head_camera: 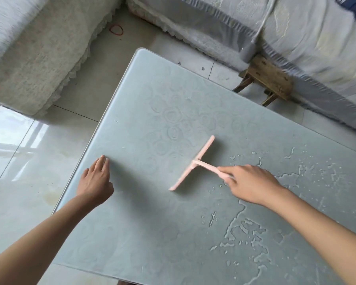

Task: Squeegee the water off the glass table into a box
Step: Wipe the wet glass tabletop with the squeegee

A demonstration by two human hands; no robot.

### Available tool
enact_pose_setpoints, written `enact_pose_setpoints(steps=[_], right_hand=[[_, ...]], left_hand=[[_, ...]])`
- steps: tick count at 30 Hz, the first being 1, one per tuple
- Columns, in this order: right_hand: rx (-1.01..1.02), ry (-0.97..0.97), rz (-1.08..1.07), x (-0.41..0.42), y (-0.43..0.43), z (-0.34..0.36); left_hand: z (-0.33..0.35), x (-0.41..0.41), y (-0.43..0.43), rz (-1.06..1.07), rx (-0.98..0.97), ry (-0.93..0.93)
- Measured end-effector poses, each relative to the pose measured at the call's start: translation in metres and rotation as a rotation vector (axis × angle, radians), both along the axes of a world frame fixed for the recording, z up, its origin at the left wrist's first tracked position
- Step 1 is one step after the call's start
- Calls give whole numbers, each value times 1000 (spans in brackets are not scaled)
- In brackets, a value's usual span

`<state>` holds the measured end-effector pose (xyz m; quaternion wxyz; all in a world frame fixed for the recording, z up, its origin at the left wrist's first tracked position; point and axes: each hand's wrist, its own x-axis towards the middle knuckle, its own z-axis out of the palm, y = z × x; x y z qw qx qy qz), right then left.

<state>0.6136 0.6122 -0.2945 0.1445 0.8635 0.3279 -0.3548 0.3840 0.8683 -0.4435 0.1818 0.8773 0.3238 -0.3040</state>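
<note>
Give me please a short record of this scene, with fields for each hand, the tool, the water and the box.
left hand: flat on the glass table, empty
right hand: gripping the handle of the squeegee
squeegee: pink, T-shaped, blade at the middle of the table
water: puddles and drops on the table's right part, around and behind the right hand
table left of blade: looks mostly dry
box: not in view

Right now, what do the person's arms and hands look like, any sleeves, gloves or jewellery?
Both forearms are bare as far as the frame shows, with no sleeves visible. The left hand and right hand wear no gloves, and no rings, watch or bracelets show at the wrists.
</note>
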Motion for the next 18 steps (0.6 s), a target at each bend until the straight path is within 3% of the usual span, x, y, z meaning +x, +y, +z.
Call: enact_pose_setpoints(steps=[2,5,12,18], right_hand=[[-62,-15,-21,4,-8,9],[-70,-115,163,-11,8,19],[253,21,336,-100,97,13],[309,51,339,-135,143,-21]], left_hand=[[-1,-1,2,15,-42,2],[-4,-5,5,2,-68,4],[-1,-16,13,182,-139,-239],[-3,-38,19,213,-25,-129]])
